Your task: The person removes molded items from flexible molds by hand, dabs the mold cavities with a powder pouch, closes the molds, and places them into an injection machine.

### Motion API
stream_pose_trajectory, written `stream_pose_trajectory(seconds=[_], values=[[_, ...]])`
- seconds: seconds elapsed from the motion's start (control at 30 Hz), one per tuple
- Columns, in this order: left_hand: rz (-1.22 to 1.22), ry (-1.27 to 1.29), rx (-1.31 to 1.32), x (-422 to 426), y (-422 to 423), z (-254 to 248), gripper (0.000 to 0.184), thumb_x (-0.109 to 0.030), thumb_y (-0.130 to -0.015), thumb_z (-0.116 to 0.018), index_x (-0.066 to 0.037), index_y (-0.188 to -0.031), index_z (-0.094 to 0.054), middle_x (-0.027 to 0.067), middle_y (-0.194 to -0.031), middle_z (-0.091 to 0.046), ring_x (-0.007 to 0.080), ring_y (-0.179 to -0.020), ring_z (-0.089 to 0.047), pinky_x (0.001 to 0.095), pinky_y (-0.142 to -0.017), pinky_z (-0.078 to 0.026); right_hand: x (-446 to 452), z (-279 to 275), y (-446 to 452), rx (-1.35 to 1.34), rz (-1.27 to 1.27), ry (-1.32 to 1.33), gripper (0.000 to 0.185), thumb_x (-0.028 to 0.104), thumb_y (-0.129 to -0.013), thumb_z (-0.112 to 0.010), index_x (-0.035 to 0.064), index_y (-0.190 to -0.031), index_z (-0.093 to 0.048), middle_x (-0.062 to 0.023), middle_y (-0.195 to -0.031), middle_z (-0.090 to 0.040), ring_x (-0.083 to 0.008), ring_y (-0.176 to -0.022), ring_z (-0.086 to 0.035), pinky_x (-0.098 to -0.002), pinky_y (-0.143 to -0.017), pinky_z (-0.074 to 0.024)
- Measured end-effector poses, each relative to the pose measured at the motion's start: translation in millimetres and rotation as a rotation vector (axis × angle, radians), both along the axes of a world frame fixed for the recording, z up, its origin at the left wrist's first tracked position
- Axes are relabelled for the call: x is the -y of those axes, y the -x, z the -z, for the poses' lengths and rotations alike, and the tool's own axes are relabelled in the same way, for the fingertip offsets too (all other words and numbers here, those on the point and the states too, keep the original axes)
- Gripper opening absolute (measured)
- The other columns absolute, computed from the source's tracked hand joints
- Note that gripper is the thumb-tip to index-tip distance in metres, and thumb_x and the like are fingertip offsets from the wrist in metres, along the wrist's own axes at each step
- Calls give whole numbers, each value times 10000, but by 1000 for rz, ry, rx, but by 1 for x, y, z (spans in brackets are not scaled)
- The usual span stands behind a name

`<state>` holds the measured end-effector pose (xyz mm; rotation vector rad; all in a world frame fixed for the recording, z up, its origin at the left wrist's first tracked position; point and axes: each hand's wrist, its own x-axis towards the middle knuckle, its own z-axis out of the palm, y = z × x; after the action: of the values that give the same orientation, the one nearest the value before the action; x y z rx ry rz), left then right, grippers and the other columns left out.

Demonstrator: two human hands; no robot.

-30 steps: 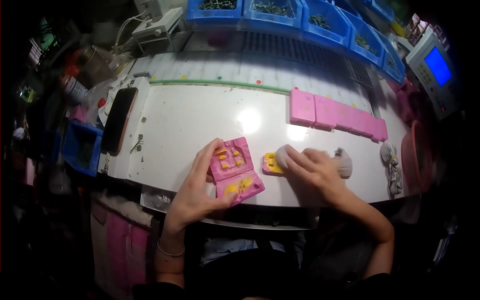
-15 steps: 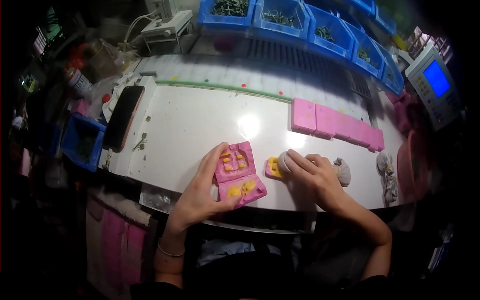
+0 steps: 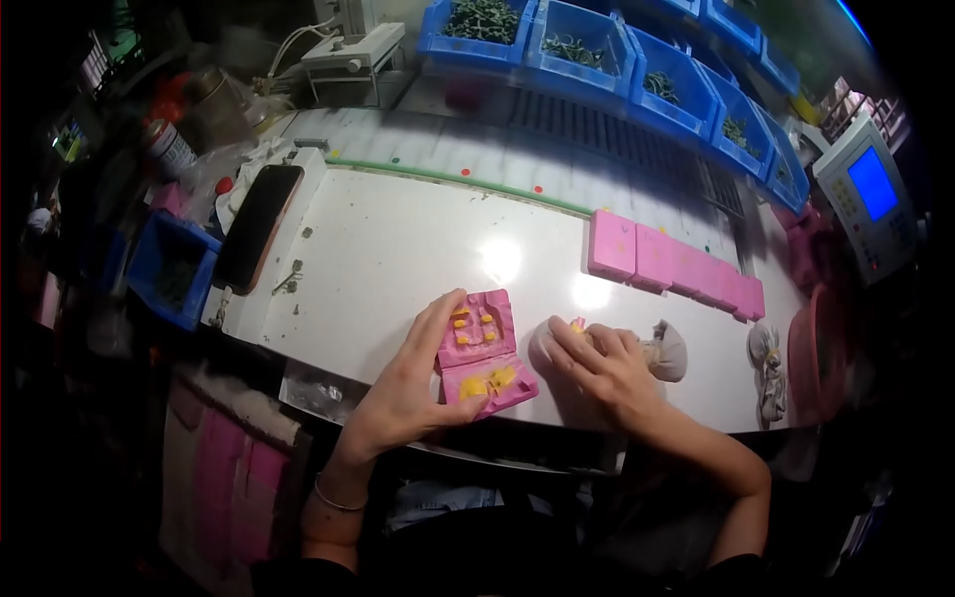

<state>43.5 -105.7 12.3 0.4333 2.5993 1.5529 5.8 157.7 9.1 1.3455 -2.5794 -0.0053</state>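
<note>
My left hand (image 3: 403, 388) grips an opened pink mould (image 3: 477, 358) at its left side, thumb on the lower half. Yellow patches line the recesses in both halves. The fingers of my right hand (image 3: 607, 373) are curled around a small pink-and-yellow mould piece (image 3: 578, 325), mostly hidden by them. A rounded grey cloth pouch (image 3: 541, 342) shows at the left of this hand, partly beneath it. More bunched grey cloth (image 3: 668, 353) shows on its right; whether the two are joined is hidden.
Pink blocks (image 3: 612, 244) stand in a row at the back right. Behind them are blue bins (image 3: 582, 50) of small green pieces. A phone (image 3: 261, 229) lies at the left. Another tied cloth pouch (image 3: 768, 373), a pink basin (image 3: 816, 348) and a display unit (image 3: 870, 194) are at the right.
The small mould piece, flat on the table before, is now up in my right fingers. The round pouch sits lower and further left. My left hand still holds the opened mould.
</note>
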Motion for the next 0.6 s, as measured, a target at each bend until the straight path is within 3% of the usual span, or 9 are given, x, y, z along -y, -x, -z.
stream_pose_trajectory(seconds=[0.1,0.17,0.27,0.4,0.47,0.53,0.6], values=[[8,24,10,1,-1,-1,950,-242,-690,-729,-1,-1424,-175,205,-1391,-304,303,-1260,-369,355,-989,-372,2,-4,4,27,25,38,502,86,-753,-538,87,-1254,-500,-75,-1320,-468,-256,-937,-510,-355,-782,-419],[27,-58,26,0,-3,1,1059,-306,-690,-768,0,-1434,-79,248,-1417,-255,395,-1319,-277,418,-1092,-257,2,-6,7,97,34,64,503,87,-752,-541,96,-1254,-501,-74,-1311,-476,-261,-940,-511,-359,-778,-422],[31,34,-32,-3,-6,3,1120,-330,-680,-782,4,-1438,-27,261,-1428,-237,424,-1318,-264,443,-1092,-246,1,-3,6,75,65,189,488,83,-761,-541,105,-1248,-507,-76,-1297,-488,-268,-946,-518,-369,-784,-425],[41,52,-57,-4,-7,7,1134,-346,-681,-780,1,-1440,-13,276,-1431,-222,446,-1317,-251,468,-1086,-245,-9,-3,8,227,98,214,523,66,-712,-640,75,-1221,-522,-89,-1281,-512,-296,-927,-532,-404,-775,-441],[37,71,-63,-3,-7,7,1135,-363,-685,-773,-1,-1441,-9,289,-1425,-221,452,-1297,-275,477,-1078,-250,-20,-6,11,178,253,361,519,44,-682,-674,52,-1186,-552,-111,-1253,-535,-314,-906,-533,-419,-768,-447],[35,76,-77,-4,-7,8,1136,-372,-684,-771,-1,-1442,-10,292,-1422,-223,453,-1283,-290,479,-1074,-255,-32,2,12,195,330,334,481,18,-692,-662,24,-1164,-569,-141,-1232,-545,-335,-954,-522,-425,-801,-438],[54,86,-91,-7,-5,7,1138,-380,-683,-770,-2,-1442,-11,294,-1418,-226,454,-1270,-305,480,-1070,-259,-41,12,9,6,368,210,467,19,-711,-646,8,-1171,-564,-177,-1230,-535,-349,-1034,-499,-424,-854,-416]])
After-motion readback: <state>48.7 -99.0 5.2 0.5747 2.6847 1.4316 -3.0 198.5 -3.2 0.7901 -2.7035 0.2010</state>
